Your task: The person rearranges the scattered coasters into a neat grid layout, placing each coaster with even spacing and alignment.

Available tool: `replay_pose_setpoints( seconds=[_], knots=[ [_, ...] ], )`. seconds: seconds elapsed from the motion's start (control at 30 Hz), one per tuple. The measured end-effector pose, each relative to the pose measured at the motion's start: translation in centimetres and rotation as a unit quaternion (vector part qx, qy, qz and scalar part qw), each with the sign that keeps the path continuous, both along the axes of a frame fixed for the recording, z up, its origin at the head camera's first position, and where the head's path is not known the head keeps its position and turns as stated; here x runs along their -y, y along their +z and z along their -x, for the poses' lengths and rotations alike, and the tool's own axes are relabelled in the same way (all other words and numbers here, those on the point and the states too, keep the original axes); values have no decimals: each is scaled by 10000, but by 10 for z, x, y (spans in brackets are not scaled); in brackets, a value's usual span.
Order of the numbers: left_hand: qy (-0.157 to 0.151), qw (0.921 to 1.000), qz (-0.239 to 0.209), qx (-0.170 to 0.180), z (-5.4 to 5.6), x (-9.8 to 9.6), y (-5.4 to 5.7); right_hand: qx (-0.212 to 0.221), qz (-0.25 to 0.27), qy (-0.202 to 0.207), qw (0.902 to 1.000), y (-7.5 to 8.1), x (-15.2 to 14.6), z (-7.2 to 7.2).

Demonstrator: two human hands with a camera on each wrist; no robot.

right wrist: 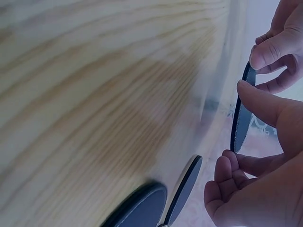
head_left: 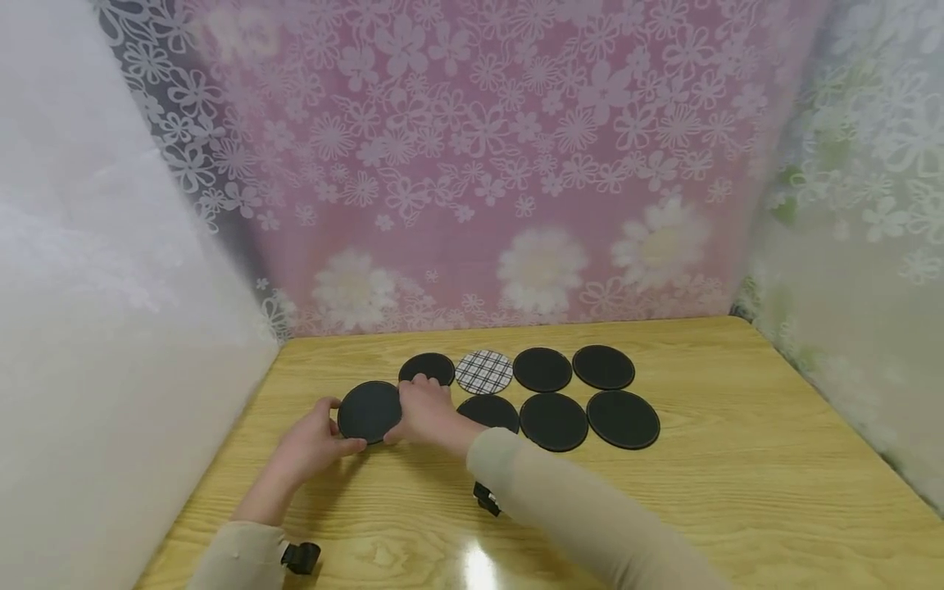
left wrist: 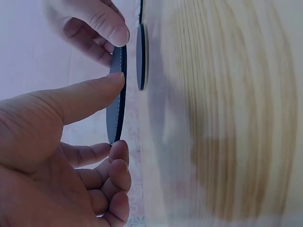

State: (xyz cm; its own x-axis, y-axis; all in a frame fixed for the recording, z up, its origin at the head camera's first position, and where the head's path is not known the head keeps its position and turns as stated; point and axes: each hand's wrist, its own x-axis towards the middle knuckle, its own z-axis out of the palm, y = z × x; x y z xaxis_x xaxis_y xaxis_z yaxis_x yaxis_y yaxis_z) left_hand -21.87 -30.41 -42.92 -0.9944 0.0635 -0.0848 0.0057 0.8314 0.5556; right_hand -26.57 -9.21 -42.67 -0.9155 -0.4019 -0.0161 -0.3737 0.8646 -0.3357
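Observation:
Both hands hold one round black coaster (head_left: 370, 412) by its edges, raised off the table at the left end of two rows of coasters. My left hand (head_left: 313, 442) pinches its left side between thumb and fingers. On the opposite side my right hand (head_left: 428, 414) grips the rim the same way. Seen nearly edge-on in the left wrist view, the coaster (left wrist: 116, 94) shows pale stitching along its border. The right hand partly covers a black coaster (head_left: 428, 366) in the back row and another black coaster (head_left: 488, 412) in the front row.
A plaid black-and-white coaster (head_left: 483, 373) lies in the back row, with black coasters (head_left: 542, 369) to its right. More black coasters (head_left: 554, 421) form the front row. Floral sheeting (head_left: 516, 164) walls the back and sides of the wooden table (head_left: 737, 459).

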Motion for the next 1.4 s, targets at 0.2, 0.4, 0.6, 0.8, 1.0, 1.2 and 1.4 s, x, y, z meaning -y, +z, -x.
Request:
replay_pose_setpoints(
  seconds=[0.2, 0.4, 0.6, 0.8, 1.0, 1.2, 1.4],
  knots=[
    [-116, 9996, 207, -127, 2, -14, 0, 104, 63, 0, 9999, 4, -17, -5],
    [-162, 9994, 308, -65, 1, -28, -6, 58, -107, -2, 9999, 0, -31, -8],
    [-218, 9996, 198, 21, -3, -40, -9, 15, -222, 133, 9997, -8, -44, -8],
    [-319, 9994, 152, -34, -4, -48, -13, -82, -253, 258, 9993, -13, -55, -7],
    [-451, 9973, 508, -271, -3, -54, -17, -85, -262, 226, 9994, -16, -63, -9],
    [-478, 9968, 604, -225, -2, -58, -15, 82, -56, 128, 9999, -18, -66, -10],
    [-489, 9970, 559, -198, -2, -61, -12, 304, 178, 155, 9993, -20, -69, -8]
  ],
)
